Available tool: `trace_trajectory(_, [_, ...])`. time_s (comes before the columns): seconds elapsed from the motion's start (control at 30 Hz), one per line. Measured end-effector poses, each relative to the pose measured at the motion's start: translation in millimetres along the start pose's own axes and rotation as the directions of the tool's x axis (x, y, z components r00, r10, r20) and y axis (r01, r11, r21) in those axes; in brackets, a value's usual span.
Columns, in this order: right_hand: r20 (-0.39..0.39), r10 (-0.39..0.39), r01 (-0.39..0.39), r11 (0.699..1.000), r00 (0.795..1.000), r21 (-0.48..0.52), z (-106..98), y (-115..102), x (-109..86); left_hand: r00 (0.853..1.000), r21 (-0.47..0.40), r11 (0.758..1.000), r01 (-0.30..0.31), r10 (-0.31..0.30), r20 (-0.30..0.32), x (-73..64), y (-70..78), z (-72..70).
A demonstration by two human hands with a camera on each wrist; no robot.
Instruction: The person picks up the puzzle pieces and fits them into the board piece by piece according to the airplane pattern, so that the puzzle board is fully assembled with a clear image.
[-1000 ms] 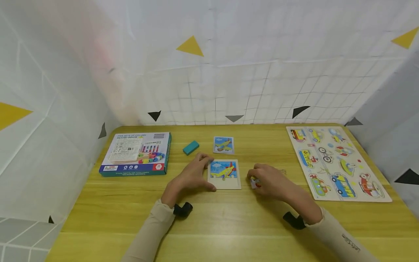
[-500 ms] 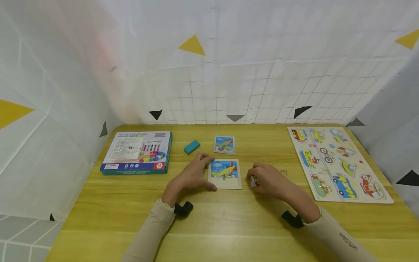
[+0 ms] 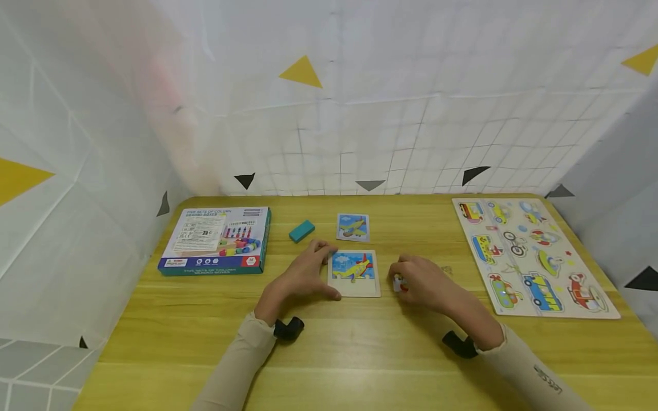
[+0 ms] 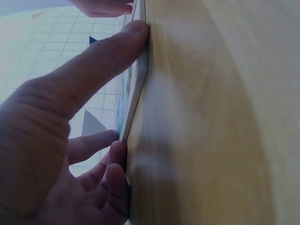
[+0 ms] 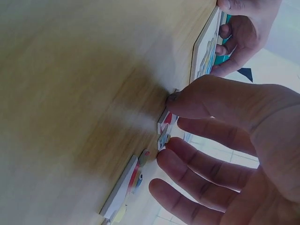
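My left hand [image 3: 305, 273] holds a small square wooden puzzle board [image 3: 354, 290] at its left side, thumb at the near corner and fingers at the far one. The left wrist view shows the thumb along the board's edge [image 4: 137, 84]. A yellow airplane on blue fills the upper part of the board; bare wood shows below. Right of it, my right hand [image 3: 424, 282] pinches a small puzzle piece [image 3: 400, 284] at the tabletop. In the right wrist view, a red-and-white piece [image 5: 164, 122] lies by the thumb tip, with another piece [image 5: 163, 139] near the fingers.
An airplane picture card [image 3: 353, 227] lies behind the board, beside a teal block [image 3: 301, 230]. A boxed bead toy [image 3: 216, 240] stands at the left. The large vehicle puzzle [image 3: 534, 257] lies at the right. White sheeting [image 3: 380, 131] surrounds the wooden table [image 3: 329, 365].
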State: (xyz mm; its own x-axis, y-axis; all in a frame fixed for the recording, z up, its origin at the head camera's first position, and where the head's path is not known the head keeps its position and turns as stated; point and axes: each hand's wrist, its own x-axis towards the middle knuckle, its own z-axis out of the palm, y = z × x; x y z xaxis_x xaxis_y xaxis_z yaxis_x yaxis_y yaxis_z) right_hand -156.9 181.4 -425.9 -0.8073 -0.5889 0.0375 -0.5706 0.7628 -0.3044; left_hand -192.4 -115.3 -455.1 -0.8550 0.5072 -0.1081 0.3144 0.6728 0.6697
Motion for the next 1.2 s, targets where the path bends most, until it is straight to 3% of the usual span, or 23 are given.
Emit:
trace_trajectory(0.87, [-0.017,-0.006,0.006,1.0,1.0,0.022,0.9,-0.5,1.4,1.0,0.001,1.0,-0.004,0.004,0.006,-0.6,0.9,-1.7])
trace_trajectory(1.2, [-0.038,-0.035,0.036,0.999,0.999,0.034,-0.9,-7.1,5.4,0.997,0.031,0.998,-0.062,0.061,0.048,-0.7,-0.6,-4.5])
